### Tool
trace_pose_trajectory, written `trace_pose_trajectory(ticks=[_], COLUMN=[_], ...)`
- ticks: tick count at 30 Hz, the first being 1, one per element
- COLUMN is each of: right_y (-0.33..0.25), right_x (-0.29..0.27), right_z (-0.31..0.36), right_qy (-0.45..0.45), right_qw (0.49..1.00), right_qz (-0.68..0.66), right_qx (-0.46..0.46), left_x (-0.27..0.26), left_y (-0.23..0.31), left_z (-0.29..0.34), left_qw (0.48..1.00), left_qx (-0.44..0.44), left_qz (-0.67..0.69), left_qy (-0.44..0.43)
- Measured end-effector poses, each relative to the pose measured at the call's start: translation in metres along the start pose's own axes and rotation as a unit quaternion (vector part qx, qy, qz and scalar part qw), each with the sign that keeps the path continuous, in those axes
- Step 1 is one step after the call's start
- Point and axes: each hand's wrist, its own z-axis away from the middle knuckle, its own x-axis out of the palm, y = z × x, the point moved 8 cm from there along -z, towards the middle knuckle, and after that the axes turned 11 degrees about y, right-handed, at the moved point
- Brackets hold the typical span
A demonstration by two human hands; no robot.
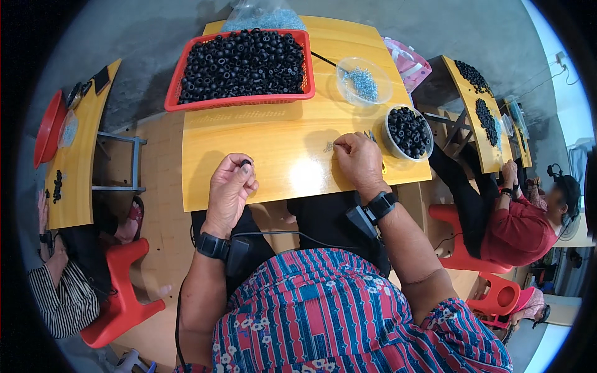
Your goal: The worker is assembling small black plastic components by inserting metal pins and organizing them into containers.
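Observation:
Between the thumb and fingers of my left hand (227, 189) is a small round black rubber-looking piece (246, 163), raised over the table's near edge. My right hand (359, 160) rests on the yellow wooden table (249, 133) with its fingertips pinched at a little heap of tiny clear pieces (328, 148). Whether one of them is in the pinch cannot be made out. Just right of that hand stands a clear round tub (410, 155) full of black pieces. Partly hidden beside the hand lies a tool with a yellow handle (384, 168), perhaps scissors.
A red plastic basket (174, 87) heaped with black pieces stands at the far left. Farther right is a clear bowl (380, 73) of small bluish clear pieces. A bulging clear bag (264, 17) sits behind the basket. People (519, 230) sit at neighbouring tables on both sides.

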Motion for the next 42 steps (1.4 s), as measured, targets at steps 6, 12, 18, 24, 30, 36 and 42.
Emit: trace_pose_trajectory(ticks=[6, 12, 18, 24, 30, 36, 42], right_y=[0.004, 0.009, 0.020, -0.025, -0.053, 0.013, 0.031], right_x=[0.001, -0.002, -0.004, -0.051, -0.087, -0.024, -0.016], right_z=[-0.001, 0.000, 0.001, -0.013, -0.025, 0.004, 0.010], right_qy=[0.004, 0.028, 0.067, 0.126, 0.233, 0.079, 0.030], right_qw=[1.000, 0.998, 0.980, 0.938, 0.951, 0.997, 0.994], right_qz=[-0.003, -0.054, -0.175, -0.315, -0.190, 0.019, -0.065], right_qx=[-0.005, 0.021, 0.059, 0.064, -0.073, -0.009, 0.085], left_x=[0.000, 0.001, 0.003, 0.002, 0.003, 0.004, 0.002], left_y=[0.000, 0.000, 0.000, 0.001, -0.001, 0.002, 0.000], left_z=[0.000, 0.000, -0.001, 0.001, -0.002, -0.004, 0.002], left_qw=[1.000, 1.000, 1.000, 1.000, 1.000, 1.000, 1.000], left_qx=[0.000, -0.001, 0.001, -0.004, -0.005, 0.005, -0.005], left_qz=[-0.006, -0.002, -0.003, -0.002, -0.004, -0.021, -0.013], left_qy=[-0.001, -0.003, -0.012, -0.010, -0.008, -0.007, -0.004])
